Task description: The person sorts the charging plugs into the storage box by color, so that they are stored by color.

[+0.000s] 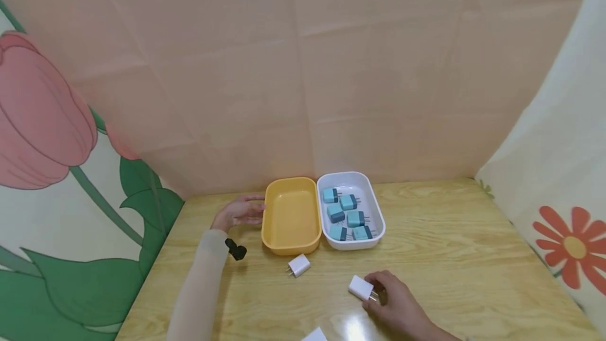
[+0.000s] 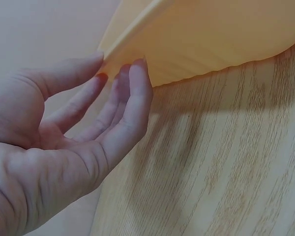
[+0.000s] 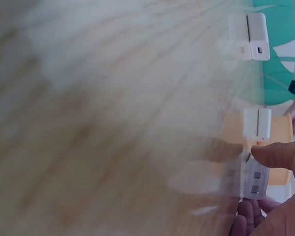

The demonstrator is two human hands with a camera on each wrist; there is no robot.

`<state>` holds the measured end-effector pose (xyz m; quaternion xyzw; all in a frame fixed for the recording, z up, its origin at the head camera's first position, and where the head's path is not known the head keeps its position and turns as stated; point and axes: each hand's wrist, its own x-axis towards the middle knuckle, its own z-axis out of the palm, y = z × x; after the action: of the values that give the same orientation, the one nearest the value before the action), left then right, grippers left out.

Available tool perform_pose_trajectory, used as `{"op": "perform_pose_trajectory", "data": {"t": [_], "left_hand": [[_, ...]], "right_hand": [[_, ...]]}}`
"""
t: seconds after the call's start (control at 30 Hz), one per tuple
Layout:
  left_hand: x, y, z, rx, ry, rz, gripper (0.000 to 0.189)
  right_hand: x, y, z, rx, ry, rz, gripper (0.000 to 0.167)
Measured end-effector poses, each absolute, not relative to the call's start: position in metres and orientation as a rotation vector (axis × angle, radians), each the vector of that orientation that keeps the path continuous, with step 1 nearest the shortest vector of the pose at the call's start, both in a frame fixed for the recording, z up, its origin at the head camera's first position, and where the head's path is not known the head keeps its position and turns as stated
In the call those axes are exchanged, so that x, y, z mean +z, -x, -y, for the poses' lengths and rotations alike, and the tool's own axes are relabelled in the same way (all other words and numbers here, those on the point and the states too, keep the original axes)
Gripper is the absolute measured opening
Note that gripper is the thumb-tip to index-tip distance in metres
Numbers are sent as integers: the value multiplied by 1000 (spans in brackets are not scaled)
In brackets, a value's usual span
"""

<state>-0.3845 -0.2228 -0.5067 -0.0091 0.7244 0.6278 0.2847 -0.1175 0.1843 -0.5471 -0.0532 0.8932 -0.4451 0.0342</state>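
My left hand [image 1: 243, 211] is at the left side of an orange-yellow tray [image 1: 266, 225]. In the left wrist view its thumb reaches the tray's rim [image 2: 132, 32], and its gently bent fingers lie along the outer wall. My right hand [image 1: 393, 301] pinches a white USB charger plug [image 1: 361, 288] low over the table, thumb on one side and fingers on the other, beside the metal prongs. Two USB ports show on this plug [image 3: 257, 179] in the right wrist view. A second white charger plug [image 1: 299, 266] lies just in front of the yellow tray.
A white tray [image 1: 381, 225] stands against the yellow one and holds several teal plugs [image 1: 356, 219]. Another white plug [image 1: 315, 335] is cut off at the near edge of the head view. Behind the wooden table [image 1: 450, 246] hangs a pink cloth [image 1: 303, 67].
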Motion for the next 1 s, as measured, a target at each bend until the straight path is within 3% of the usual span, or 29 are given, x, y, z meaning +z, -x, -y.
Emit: {"op": "perform_pose_trajectory", "data": {"t": [1.0], "left_hand": [[-502, 382, 222, 1682, 19, -1915, 53]], "right_hand": [[-543, 121, -187, -1374, 109, -2647, 46]]}}
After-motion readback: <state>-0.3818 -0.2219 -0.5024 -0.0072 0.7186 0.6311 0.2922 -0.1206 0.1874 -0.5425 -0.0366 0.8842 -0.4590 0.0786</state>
